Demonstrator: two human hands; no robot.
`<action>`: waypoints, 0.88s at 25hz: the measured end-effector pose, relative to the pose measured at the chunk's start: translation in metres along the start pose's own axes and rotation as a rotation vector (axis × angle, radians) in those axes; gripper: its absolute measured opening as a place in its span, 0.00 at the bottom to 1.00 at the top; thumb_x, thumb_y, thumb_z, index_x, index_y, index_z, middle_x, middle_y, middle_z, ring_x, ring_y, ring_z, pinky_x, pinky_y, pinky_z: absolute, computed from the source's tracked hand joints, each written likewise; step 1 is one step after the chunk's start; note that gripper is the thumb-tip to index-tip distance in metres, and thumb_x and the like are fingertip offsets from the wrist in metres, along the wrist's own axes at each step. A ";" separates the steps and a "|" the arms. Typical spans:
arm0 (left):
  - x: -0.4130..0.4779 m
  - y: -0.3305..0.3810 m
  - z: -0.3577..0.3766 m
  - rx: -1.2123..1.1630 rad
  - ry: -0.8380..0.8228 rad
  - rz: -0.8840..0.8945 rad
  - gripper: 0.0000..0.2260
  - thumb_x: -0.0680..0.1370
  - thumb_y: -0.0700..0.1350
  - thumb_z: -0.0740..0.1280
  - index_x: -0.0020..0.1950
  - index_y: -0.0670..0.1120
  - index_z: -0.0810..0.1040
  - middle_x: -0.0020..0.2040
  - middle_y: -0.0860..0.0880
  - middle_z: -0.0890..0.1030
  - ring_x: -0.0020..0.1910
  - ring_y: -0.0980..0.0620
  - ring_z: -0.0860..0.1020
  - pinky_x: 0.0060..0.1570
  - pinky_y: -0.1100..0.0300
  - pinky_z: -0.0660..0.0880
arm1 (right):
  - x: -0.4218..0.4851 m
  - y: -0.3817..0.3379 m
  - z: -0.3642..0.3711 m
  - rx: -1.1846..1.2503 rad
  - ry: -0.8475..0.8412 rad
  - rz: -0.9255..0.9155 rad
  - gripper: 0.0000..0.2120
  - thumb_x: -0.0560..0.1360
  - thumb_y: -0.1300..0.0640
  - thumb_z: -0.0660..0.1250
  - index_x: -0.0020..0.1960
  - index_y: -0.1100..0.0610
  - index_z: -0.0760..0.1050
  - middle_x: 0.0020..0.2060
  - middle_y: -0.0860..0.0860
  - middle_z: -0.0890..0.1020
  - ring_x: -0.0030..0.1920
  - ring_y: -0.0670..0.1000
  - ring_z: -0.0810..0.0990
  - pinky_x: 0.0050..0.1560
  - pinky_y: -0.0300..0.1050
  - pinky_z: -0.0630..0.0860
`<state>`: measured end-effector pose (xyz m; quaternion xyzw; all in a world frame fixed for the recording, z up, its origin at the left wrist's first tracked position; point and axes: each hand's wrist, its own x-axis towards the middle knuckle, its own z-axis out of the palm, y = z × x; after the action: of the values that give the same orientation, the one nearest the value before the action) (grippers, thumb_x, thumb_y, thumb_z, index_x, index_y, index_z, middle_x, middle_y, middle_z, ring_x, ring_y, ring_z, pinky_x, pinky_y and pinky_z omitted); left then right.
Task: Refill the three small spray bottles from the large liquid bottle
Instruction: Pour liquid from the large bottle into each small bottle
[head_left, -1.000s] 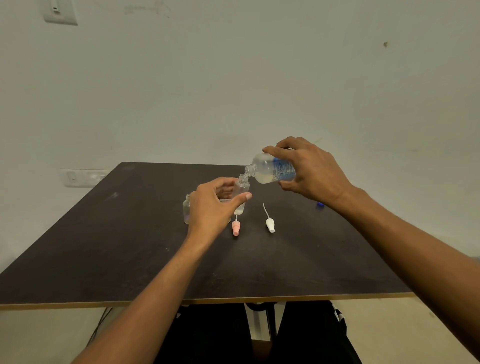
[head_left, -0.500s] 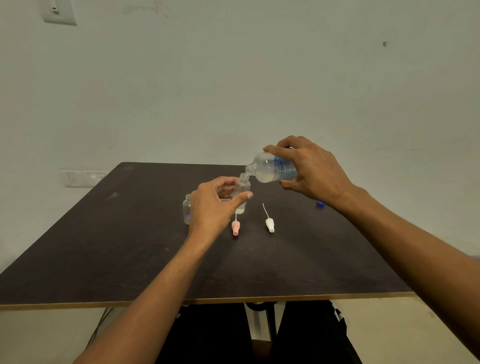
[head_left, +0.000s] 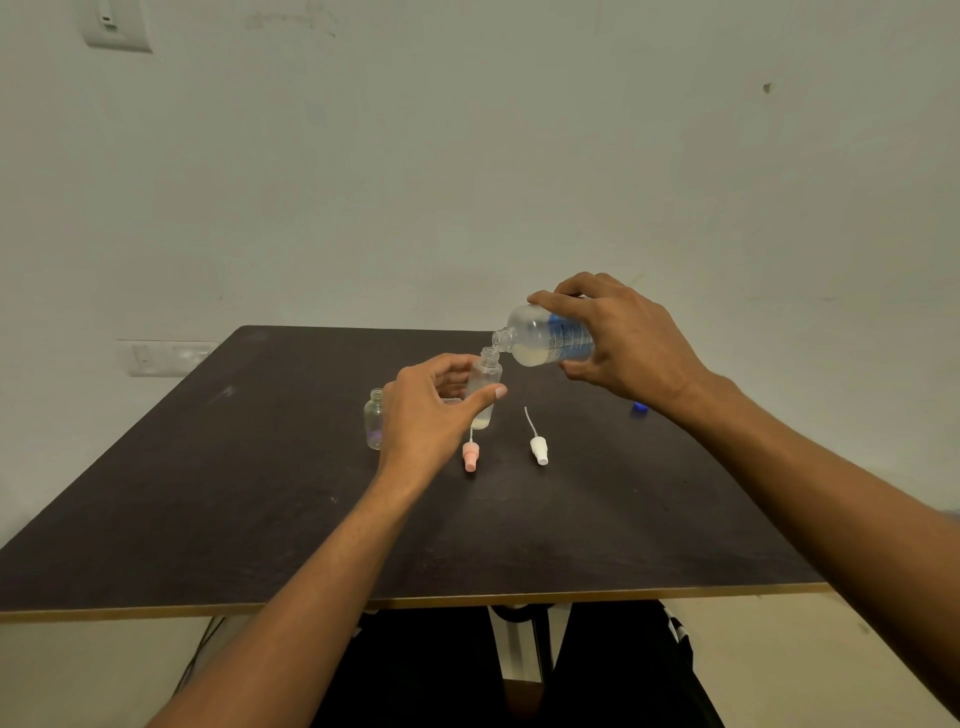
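You are looking down at a dark worktop (head_left: 260, 519) set against a pale wall. Your right hand (head_left: 631, 348) is wrapped around the large liquid bottle (head_left: 540, 340), holding it tipped almost on its side above the worktop, its open mouth pointing left and down. A little pale liquid pools along the lower side of the bottle, and a blue printed label shows between your fingers.

Your left hand (head_left: 426, 410) is closed on a small clear spray bottle (head_left: 483, 387), thumb in front and fingers behind, keeping it upright with its open neck right under the mouth of the large bottle (the two openings are almost touching). A shallow layer of pale liquid sits in its base.

A second small bottle (head_left: 375, 418), clear and uncapped, stands just left of your left hand, partly hidden by it. Two spray tops lie loose on the worktop near you: a pink one (head_left: 470, 456) just below the held bottle and a white one (head_left: 538, 446) with a thin dip tube to its right. A small blue cap (head_left: 640, 409) lies behind your right wrist.
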<state>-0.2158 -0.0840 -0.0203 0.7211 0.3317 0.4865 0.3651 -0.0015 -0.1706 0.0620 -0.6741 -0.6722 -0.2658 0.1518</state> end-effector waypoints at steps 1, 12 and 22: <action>0.000 0.000 0.000 -0.001 0.000 -0.002 0.18 0.70 0.53 0.82 0.57 0.52 0.87 0.48 0.58 0.87 0.48 0.66 0.84 0.54 0.64 0.82 | 0.000 0.000 0.000 0.000 0.000 -0.001 0.37 0.72 0.52 0.80 0.77 0.44 0.71 0.65 0.49 0.78 0.64 0.53 0.76 0.49 0.48 0.79; 0.000 -0.001 0.003 0.005 -0.003 -0.010 0.19 0.69 0.54 0.82 0.59 0.52 0.87 0.49 0.59 0.87 0.49 0.65 0.84 0.55 0.63 0.82 | -0.001 0.001 0.002 0.006 -0.005 0.010 0.37 0.71 0.52 0.80 0.77 0.44 0.71 0.65 0.49 0.78 0.64 0.52 0.75 0.51 0.51 0.82; 0.000 0.000 0.003 0.007 -0.001 -0.009 0.19 0.70 0.54 0.82 0.58 0.52 0.87 0.49 0.59 0.87 0.49 0.65 0.84 0.54 0.63 0.82 | -0.001 0.002 0.001 0.000 -0.005 0.005 0.37 0.72 0.51 0.81 0.78 0.45 0.70 0.66 0.50 0.78 0.65 0.53 0.75 0.51 0.48 0.79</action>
<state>-0.2132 -0.0843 -0.0208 0.7212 0.3365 0.4835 0.3646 0.0006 -0.1706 0.0609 -0.6764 -0.6710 -0.2637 0.1506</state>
